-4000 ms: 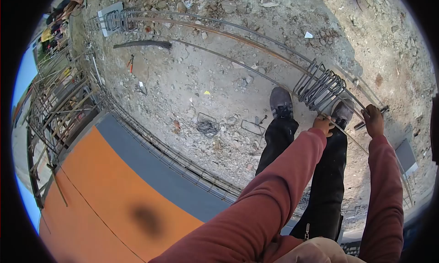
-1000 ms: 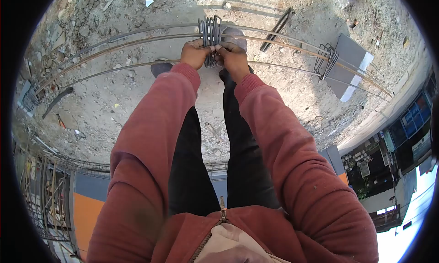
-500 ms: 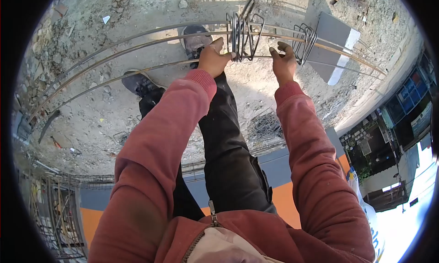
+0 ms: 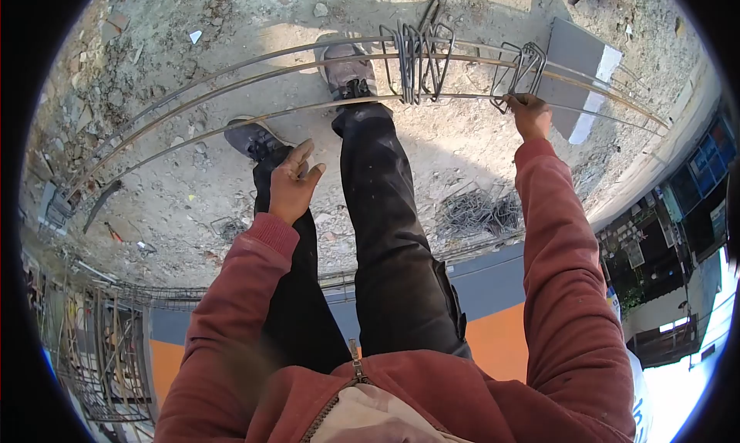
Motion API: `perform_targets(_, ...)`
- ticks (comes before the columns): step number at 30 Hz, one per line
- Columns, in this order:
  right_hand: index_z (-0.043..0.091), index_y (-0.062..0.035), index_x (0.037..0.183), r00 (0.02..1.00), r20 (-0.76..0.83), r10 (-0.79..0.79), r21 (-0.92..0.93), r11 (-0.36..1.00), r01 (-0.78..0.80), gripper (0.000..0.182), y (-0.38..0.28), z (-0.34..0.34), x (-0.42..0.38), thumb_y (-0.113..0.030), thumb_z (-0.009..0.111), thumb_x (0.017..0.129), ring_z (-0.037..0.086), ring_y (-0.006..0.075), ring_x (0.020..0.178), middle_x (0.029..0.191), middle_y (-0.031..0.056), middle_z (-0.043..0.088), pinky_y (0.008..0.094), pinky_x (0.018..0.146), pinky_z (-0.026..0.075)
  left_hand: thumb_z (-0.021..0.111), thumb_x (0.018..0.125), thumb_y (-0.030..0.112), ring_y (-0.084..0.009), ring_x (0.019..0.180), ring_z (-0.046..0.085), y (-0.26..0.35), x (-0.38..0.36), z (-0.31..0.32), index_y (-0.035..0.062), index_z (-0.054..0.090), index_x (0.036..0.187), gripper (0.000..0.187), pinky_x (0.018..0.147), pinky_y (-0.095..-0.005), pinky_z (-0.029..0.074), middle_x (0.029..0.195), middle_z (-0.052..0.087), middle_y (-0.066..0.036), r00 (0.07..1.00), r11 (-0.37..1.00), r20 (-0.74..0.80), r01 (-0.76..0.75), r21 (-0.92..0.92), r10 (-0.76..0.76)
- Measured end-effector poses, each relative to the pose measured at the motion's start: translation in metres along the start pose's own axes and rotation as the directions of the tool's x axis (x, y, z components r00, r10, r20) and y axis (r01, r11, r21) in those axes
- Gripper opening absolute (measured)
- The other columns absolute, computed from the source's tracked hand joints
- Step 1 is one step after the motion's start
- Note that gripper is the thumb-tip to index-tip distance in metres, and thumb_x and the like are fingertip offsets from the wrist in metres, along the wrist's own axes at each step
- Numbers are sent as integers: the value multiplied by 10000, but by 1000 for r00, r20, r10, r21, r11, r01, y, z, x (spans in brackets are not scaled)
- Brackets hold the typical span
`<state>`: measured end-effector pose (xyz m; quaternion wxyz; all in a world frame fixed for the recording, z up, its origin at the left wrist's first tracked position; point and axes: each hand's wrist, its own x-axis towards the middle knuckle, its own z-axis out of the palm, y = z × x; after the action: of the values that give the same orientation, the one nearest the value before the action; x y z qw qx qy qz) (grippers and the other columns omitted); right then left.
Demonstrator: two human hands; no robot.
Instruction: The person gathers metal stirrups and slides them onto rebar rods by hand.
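Long thin steel rods (image 4: 308,108) run side by side across the view above the ground. A bunch of bent wire stirrups (image 4: 408,65) hangs around them near the middle. Further right is a smaller group of stirrups (image 4: 530,57), also around the rods. My right hand (image 4: 532,117) is closed at the lower corner of this smaller group, thumb and fingers pinching a stirrup beside the lowest rod. My left hand (image 4: 293,185) is away from the steel, over my left leg, fingers apart and holding nothing.
A grey board (image 4: 566,77) with a white edge lies under the rods' right part. A tangled pile of stirrups (image 4: 478,210) is on the ground behind my legs. My shoes (image 4: 348,69) stand below the rods. Rubble covers the left ground; rebar cages (image 4: 108,350) stand lower left.
My left hand has left the middle stirrup bunch and drawn back toward my leg. My right hand has moved right and closed on a stirrup in the smaller group.
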<state>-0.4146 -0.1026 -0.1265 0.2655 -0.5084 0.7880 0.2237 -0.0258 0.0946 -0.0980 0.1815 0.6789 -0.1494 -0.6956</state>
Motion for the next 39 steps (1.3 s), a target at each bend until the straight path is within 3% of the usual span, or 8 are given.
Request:
perform_targets(10, 619, -51, 961, 996, 49, -78, 280, 958, 61, 233, 2, 16, 44, -186, 604, 772, 527, 66, 542, 629, 35, 582, 209, 517, 433, 594, 754, 26, -228, 1095, 475, 0, -9, -3, -28, 431, 1195, 473, 940, -319, 362, 1183, 482, -195, 998, 995, -44, -41, 91, 45)
perform_targets(14, 595, -161, 1055, 970, -139, -201, -291, 944, 154, 327, 17, -1, 44, -288, 590, 754, 595, 219, 716, 751, 103, 620, 291, 677, 469, 592, 753, 16, -220, 1091, 477, 1, -12, -13, -31, 432, 1194, 472, 929, -302, 366, 1167, 494, -193, 996, 995, -68, -44, 86, 50)
perform_targets(21, 582, -154, 1080, 981, 169, -98, 82, 993, 85, 425, -18, -8, 20, -383, 581, 722, 564, 295, 927, 949, 173, 605, 372, 806, 434, 593, 747, 10, -227, 1085, 487, -10, -26, -23, -28, 433, 1196, 478, 911, -297, 377, 1149, 509, -190, 993, 993, -82, -74, 92, 81)
perform_targets(24, 611, -109, 978, 965, 223, -139, -144, 974, 174, 380, -49, 11, 6, -393, 569, 730, 553, 332, 933, 969, 159, 601, 380, 800, 430, 595, 746, 18, -223, 1084, 488, -9, -35, -24, -28, 427, 1200, 486, 908, -296, 377, 1152, 507, -191, 994, 994, -69, -76, 77, 81)
perform_targets(32, 468, -29, 1157, 996, -22, 91, -202, 975, -93, 609, -32, 3, -56, -411, 618, 707, 497, 346, 1044, 1096, 220, 532, 390, 862, 408, 582, 748, 90, -262, 1089, 492, 7, -113, -67, -14, 424, 1206, 495, 920, -303, 375, 1170, 499, -191, 971, 981, -192, -112, 155, 142)
perform_targets(35, 466, -23, 1158, 964, 234, 129, -44, 992, -122, 611, -16, -12, -110, -342, 674, 681, 546, 296, 975, 1049, 185, 569, 350, 848, 419, 573, 756, 175, -306, 1101, 467, 12, -169, -85, -19, 411, 1213, 521, 932, -320, 360, 1177, 484, -207, 966, 955, -214, -84, 286, 149)
perform_targets(36, 452, -51, 1173, 950, 296, 100, 74, 989, -127, 526, 39, 26, -101, -294, 639, 746, 556, 172, 622, 908, 98, 580, 301, 525, 450, 579, 751, 179, -314, 1103, 462, 29, -195, -93, -23, 390, 1225, 549, 929, -325, 364, 1182, 475, -216, 971, 935, -191, -67, 348, 141)
perform_targets(39, 480, -53, 1123, 827, 558, 67, 385, 862, -330, 420, 4, -21, -204, -239, 612, 771, 565, 188, 631, 893, 81, 574, 297, 478, 449, 544, 774, 291, -337, 1083, 454, 36, -264, -105, 5, 326, 1275, 617, 933, -358, 350, 1157, 482, -231, 976, 865, -184, -11, 502, 119)
